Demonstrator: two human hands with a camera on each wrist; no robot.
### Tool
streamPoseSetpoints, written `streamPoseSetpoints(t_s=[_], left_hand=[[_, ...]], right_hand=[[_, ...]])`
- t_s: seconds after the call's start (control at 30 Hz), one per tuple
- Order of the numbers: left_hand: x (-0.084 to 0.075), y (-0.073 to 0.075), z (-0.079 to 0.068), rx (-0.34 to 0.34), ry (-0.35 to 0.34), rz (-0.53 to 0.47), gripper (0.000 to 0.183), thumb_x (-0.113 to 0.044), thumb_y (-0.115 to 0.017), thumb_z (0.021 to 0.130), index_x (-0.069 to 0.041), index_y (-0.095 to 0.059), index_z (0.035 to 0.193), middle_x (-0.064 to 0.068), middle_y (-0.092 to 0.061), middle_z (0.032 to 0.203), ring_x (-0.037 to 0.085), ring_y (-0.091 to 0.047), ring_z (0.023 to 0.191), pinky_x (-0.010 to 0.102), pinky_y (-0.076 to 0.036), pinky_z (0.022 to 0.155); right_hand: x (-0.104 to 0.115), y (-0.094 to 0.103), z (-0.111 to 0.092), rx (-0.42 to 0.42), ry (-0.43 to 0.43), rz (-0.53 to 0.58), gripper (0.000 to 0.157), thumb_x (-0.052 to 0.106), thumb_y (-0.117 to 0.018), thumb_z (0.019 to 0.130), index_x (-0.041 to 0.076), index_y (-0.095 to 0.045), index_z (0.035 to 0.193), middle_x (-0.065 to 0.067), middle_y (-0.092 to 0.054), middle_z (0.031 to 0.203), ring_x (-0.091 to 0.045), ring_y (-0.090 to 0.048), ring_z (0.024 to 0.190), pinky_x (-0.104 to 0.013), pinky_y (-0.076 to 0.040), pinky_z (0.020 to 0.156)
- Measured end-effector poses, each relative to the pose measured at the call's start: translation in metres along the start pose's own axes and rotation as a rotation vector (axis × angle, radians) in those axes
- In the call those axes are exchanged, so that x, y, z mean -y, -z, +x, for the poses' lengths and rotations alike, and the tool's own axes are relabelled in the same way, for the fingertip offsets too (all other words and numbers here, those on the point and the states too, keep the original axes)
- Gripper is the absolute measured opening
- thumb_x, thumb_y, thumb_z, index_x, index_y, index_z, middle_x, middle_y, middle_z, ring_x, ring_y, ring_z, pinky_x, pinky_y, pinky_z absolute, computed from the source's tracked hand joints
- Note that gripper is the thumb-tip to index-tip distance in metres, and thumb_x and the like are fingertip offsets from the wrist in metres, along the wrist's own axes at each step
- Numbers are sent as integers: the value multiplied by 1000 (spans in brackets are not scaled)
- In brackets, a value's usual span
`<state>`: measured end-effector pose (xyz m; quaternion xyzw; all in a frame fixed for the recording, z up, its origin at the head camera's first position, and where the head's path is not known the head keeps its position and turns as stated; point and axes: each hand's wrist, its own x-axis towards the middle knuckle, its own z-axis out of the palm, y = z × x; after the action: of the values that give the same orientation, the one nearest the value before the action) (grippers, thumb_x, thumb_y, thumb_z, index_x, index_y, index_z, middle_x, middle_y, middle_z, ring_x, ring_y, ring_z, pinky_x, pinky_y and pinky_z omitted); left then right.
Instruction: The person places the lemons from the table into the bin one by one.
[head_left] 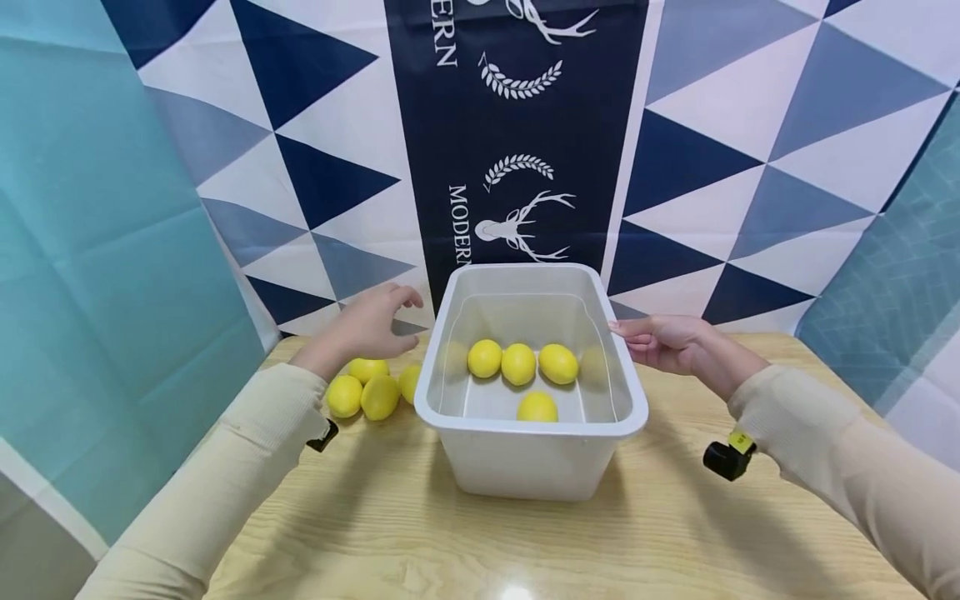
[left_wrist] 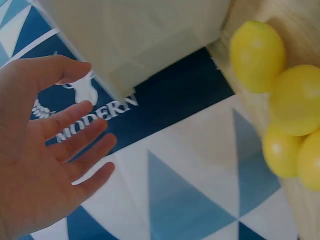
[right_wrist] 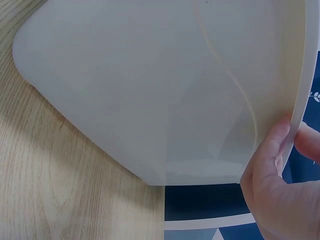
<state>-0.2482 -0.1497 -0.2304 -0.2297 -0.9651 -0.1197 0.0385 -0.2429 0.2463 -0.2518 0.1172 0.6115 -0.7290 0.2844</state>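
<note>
A white plastic bin (head_left: pixel 525 462) stands on the table with several yellow lemons (head_left: pixel 558 364) on its floor. My right hand (head_left: pixel 671 343) pinches the bin's right rim; in the right wrist view the thumb and fingers sit on either side of the lip (right_wrist: pixel 302 95). On the other side, my left hand (head_left: pixel 372 321) hovers beside the bin's left rim, fingers spread and slightly bent, holding nothing. Below that hand several more lemons (head_left: pixel 380 397) lie grouped on the table. The left wrist view shows the empty palm (left_wrist: pixel 40 160) apart from those lemons (left_wrist: pixel 257 56).
The wooden table (head_left: pixel 480 542) carries the bin and the loose lemons. Behind it hangs a patterned cloth (head_left: pixel 345 100) with triangles and a dark deer-print band, close to the bin's back. A teal cloth (head_left: pixel 112 250) hangs at the left side.
</note>
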Motion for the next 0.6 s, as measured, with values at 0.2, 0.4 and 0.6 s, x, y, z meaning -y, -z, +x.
streamPoseSetpoints(t_s=[0.2,0.4,0.6], left_hand=[[14,-26,-2,-7,-66,9,48,-21,-71,81,-11,-57,125,10,-57,131,31,-53,122,51,-45,106],[25,-44,-2,34,-70,67,52,-22,-74,79,-10,-57,127,11,-57,132,33,-54,122,53,-44,106],[35,-63,-3,105,-59,118,52,-19,-74,77,-9,-58,125,13,-58,129,33,-57,116,52,-47,103]], right_hand=[[-2,1,1,8,10,-6,9,10,-67,88,15,-70,82,2,-72,82,-9,-69,79,-19,-58,79],[0,1,0,2,13,-11,8,12,-68,88,15,-70,81,2,-72,82,-8,-69,78,-19,-58,79],[-2,0,0,-4,6,2,9,12,-67,88,16,-70,81,2,-72,83,-9,-69,79,-18,-58,80]])
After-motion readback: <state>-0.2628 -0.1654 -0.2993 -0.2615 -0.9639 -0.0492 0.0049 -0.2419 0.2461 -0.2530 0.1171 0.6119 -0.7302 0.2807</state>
